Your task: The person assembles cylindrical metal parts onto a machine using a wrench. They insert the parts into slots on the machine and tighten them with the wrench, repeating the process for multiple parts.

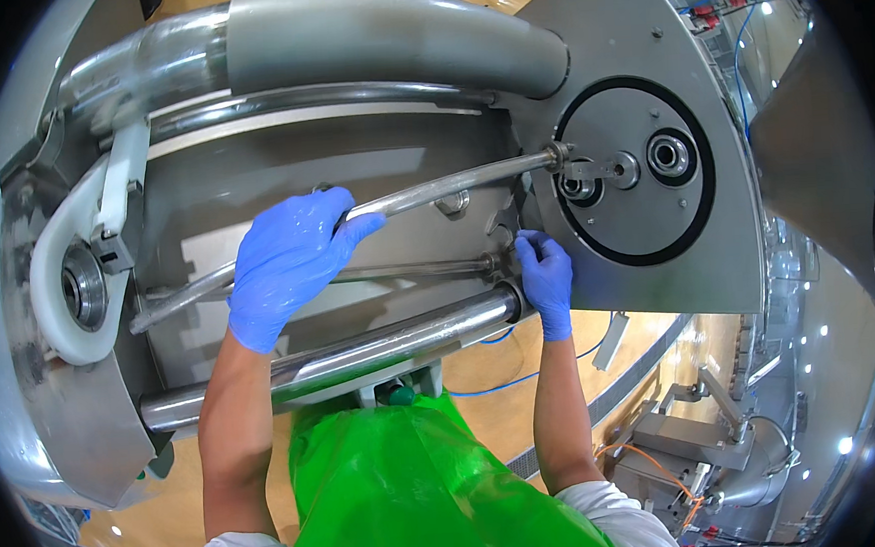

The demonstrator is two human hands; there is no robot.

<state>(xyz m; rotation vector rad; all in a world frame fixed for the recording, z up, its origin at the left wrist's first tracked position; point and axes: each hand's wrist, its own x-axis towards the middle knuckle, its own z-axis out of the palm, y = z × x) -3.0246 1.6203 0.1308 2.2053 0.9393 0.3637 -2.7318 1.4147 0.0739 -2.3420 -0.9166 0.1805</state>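
My left hand [291, 257], in a blue glove, is wrapped round a long metal rod [442, 186]. The rod slants up to the right, where its collared end meets a small lever arm [600, 170] on a round, black-rimmed plate [634, 216]. Its lower left end sticks out past my hand. My right hand [546, 279], gloved too, has its fingers bent together at the inner edge of the machine's end wall, by the end of a thinner lower rod [417, 270]. What those fingers hold, if anything, is hidden.
A thick steel pipe [393, 41] curves along the machine's far side, and a shiny bar [362, 350] crosses its near side. At left stands a white oval ring [48, 287] round a bearing. A green apron [410, 486] covers my front. Other steel equipment [688, 439] stands at lower right.
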